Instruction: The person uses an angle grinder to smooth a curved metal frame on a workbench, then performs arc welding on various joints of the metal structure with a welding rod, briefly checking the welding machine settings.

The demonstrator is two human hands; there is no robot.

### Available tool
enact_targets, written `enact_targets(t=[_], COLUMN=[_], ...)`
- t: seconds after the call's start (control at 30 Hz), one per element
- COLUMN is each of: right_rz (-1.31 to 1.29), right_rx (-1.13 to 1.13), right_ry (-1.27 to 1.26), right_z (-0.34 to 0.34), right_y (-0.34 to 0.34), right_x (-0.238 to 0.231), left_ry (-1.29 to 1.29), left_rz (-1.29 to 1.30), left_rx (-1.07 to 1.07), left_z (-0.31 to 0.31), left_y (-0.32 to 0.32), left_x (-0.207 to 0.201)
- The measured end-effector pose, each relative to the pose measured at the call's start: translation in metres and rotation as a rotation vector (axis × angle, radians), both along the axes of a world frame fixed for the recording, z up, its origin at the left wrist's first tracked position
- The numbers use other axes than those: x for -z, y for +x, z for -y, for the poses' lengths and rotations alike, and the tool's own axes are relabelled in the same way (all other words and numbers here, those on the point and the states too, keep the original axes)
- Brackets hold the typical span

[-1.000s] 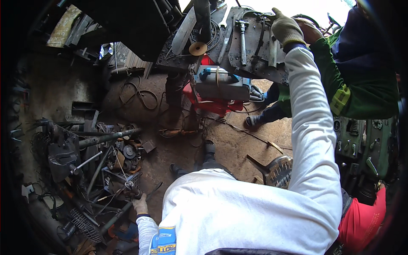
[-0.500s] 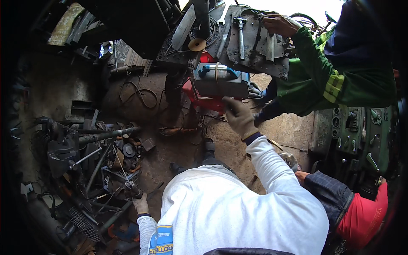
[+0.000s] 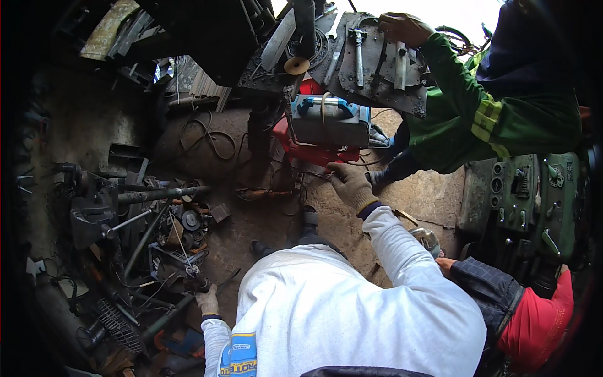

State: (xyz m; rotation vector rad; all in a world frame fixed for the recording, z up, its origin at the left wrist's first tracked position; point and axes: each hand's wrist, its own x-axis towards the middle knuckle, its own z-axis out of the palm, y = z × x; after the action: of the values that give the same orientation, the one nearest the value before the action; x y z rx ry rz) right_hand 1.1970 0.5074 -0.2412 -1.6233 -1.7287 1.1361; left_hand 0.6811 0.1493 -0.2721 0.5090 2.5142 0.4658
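My left hand (image 3: pixel 208 301), in a light knitted glove, is low at the left beside a pile of metal parts. Its fingers close around a dark, stubby tool (image 3: pixel 199 282) whose kind I cannot make out. My right hand (image 3: pixel 353 187), gloved the same way, hangs over the floor in the middle with nothing in it. Its fingers are partly stretched toward the upper left, apart from each other. Just beyond it stands a grey and blue boxy machine (image 3: pixel 330 125) with a handle on top, above a red base (image 3: pixel 308 149).
A dark workbench (image 3: pixel 352 81) carries a hammer (image 3: pixel 358 60) and a wrench (image 3: pixel 335 25). Beside it, a person in green (image 3: pixel 452 138) reaches over the top. Another person in a red sleeve (image 3: pixel 537 320) is at the lower right, near a green machine panel (image 3: pixel 527 201). Cables (image 3: pixel 210 138) lie on the floor.
My right hand has dropped slightly toward me, its fingers less raised. The green-sleeved person's hand has shifted a little left and up over the bench. My left hand stays in place.
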Motion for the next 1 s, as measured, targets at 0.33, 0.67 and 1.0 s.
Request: enact_targets(t=[0.33, 0.67, 1.0], right_rz=[0.123, 0.109, -0.078], right_rx=[-0.164, -0.306, -0.933], right_ry=[-0.021, 0.088, -0.225], right_z=[0.016, 0.04, 0.185], right_y=[-0.011, -0.065, -0.266], right_x=[-0.012, 0.002, -0.063], left_ry=[0.039, 0.242, 0.306], left_rz=[0.01, 0.073, -0.184], left_rx=[0.018, 0.149, 0.439], left_z=[0.019, 0.015, 0.052], left_y=[0.005, 0.026, -0.015], left_x=[0.002, -0.053, -0.103])
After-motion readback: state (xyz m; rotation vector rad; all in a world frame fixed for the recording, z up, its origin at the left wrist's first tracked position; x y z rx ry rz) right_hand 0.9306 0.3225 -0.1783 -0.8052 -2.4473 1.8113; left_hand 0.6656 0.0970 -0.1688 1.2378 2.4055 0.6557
